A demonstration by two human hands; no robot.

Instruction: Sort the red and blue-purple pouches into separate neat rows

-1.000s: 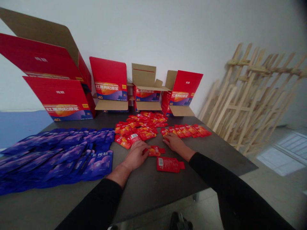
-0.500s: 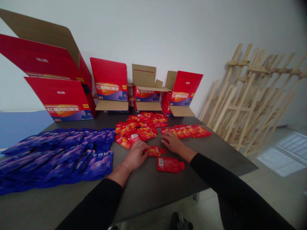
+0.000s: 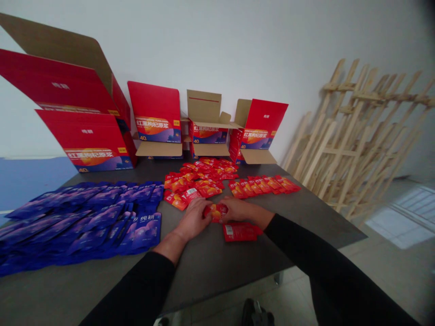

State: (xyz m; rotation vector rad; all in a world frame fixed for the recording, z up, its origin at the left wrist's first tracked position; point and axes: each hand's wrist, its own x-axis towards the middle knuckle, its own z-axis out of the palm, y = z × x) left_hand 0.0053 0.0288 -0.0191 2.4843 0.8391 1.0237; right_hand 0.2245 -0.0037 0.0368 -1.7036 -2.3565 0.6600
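Between my two hands is a red pouch point(image 3: 216, 213) with an orange print, its ends covered by fingers. My left hand point(image 3: 195, 219) grips its left end, and my right hand point(image 3: 236, 209) pinches its right end. Just in front of my right hand, a second red pouch point(image 3: 239, 232) lies flat with its barcode side up. Beyond my hands spreads a loose heap of red pouches point(image 3: 204, 174). A neat overlapping row of red pouches point(image 3: 263, 185) lies to the right of the heap.
Blue pouches point(image 3: 91, 217) cover the left of the dark table point(image 3: 204, 271). Along the wall stand opened red cartons, among them a left carton point(image 3: 91, 140), a middle carton point(image 3: 158, 117) and a right carton point(image 3: 260, 129). Wooden easels point(image 3: 350, 140) lean beyond the table's right edge.
My right hand has moved left and nearer, from the row of red pouches to the pouch at my left hand, and now holds its right end. My left hand has stayed about where it was.
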